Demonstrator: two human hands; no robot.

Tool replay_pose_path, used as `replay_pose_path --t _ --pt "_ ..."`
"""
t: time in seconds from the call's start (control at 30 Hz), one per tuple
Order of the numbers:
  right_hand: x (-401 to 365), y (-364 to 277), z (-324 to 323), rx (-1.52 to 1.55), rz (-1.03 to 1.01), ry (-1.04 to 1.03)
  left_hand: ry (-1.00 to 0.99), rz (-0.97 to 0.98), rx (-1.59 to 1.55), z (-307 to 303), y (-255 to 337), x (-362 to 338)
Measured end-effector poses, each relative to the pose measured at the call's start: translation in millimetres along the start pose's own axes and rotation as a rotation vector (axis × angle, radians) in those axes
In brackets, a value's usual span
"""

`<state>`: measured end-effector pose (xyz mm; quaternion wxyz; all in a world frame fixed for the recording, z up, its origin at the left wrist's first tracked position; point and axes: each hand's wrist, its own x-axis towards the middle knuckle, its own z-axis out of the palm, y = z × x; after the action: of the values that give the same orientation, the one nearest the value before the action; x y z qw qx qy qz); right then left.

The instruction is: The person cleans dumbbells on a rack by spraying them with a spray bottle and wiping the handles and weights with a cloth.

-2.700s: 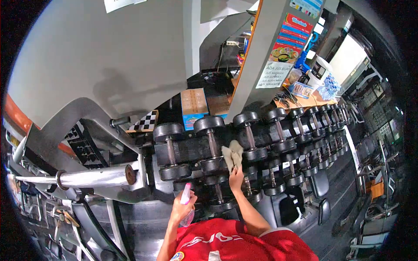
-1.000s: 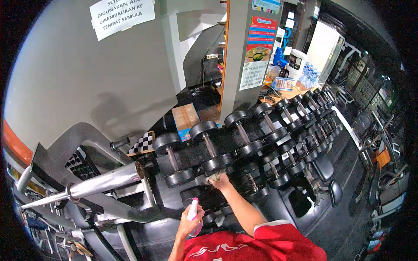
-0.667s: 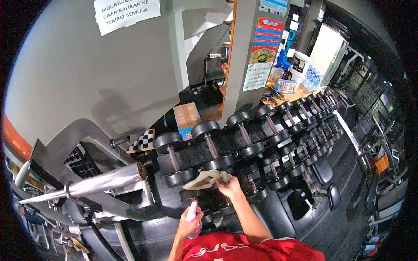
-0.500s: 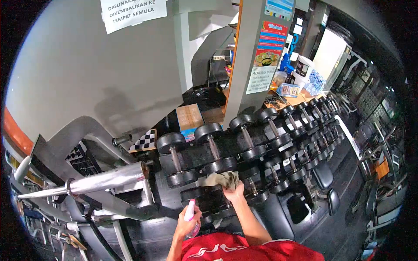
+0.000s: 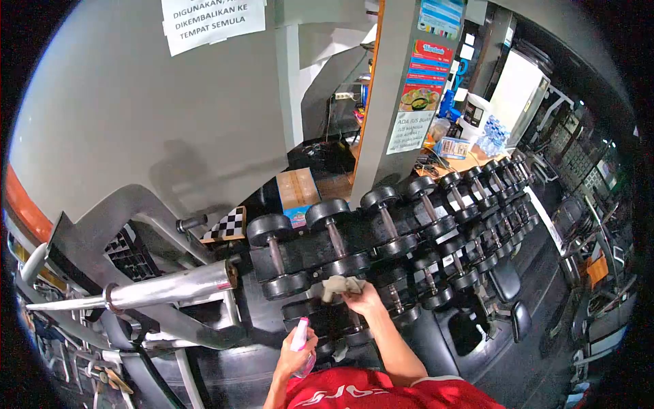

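My left hand (image 5: 297, 349) is wrapped round a clear spray bottle (image 5: 300, 334) with a pink and white head, low in front of my red shirt. In my right hand (image 5: 363, 300) is a crumpled beige cloth (image 5: 340, 287), held over the lower row of the rack. Just above the cloth lies a black dumbbell (image 5: 336, 238) of the upper row, with a metal handle. Another upper dumbbell (image 5: 275, 256) sits to its left. Beneath my right hand, a lower-row dumbbell (image 5: 355, 320) is partly hidden by the hand and cloth.
A steel barbell sleeve (image 5: 174, 284) on a machine juts in from the left. Black padded benches (image 5: 436, 344) stand at the lower right. Behind the rack are a cardboard box (image 5: 298, 189), a grey pillar (image 5: 388, 136) and a counter (image 5: 466, 162) with bottles.
The cloth has bunched up and shifted slightly left, and my right hand has moved a little left with it. My left hand still holds the bottle. The view has shifted slightly.
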<state>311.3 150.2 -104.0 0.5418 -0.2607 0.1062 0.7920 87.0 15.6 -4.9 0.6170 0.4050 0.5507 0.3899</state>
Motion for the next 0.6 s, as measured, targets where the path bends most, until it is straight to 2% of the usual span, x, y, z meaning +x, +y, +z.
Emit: replay_pose_path --t 0.03,0.07,0.1,0.17,0.23,0.3,0.33,0.4,0.43,0.5,0.53,0.6 --pt "-16 -6 4 0.003 -0.035 -0.061 -0.009 0.007 -0.001 0 -3 2" --pt "-35 -9 23 -0.071 -0.14 0.053 -0.02 0.014 0.0 0 -5 3" --pt "-43 -11 29 -0.065 -0.19 0.002 -0.025 0.008 -0.004 0 -4 5" --pt "-62 -22 36 -0.222 -0.298 0.05 -0.07 0.025 0.044 0 -1 10" --pt "-69 -22 50 -0.537 -0.688 0.156 -0.077 0.048 0.005 3 -2 14" --pt "-74 -28 60 -0.976 -0.917 0.287 -0.079 0.048 -0.008 5 2 18" --pt "-76 -33 66 -0.977 -0.917 0.289 -0.08 0.047 -0.01 7 4 19" --pt "-81 -40 77 -1.451 -0.926 0.182 -0.073 0.045 -0.017 9 8 19" --pt "-82 -43 81 -1.452 -0.924 0.178 -0.069 0.046 -0.018 10 9 19" --pt "-91 -44 102 -1.29 -0.717 -0.121 -0.044 0.055 0.027 11 11 19" --pt "-106 -44 118 -1.308 -0.607 -0.111 -0.043 0.056 0.026 12 12 20" --pt "-94 -52 113 -1.243 -0.552 -0.139 -0.031 0.115 0.133 12 14 21"
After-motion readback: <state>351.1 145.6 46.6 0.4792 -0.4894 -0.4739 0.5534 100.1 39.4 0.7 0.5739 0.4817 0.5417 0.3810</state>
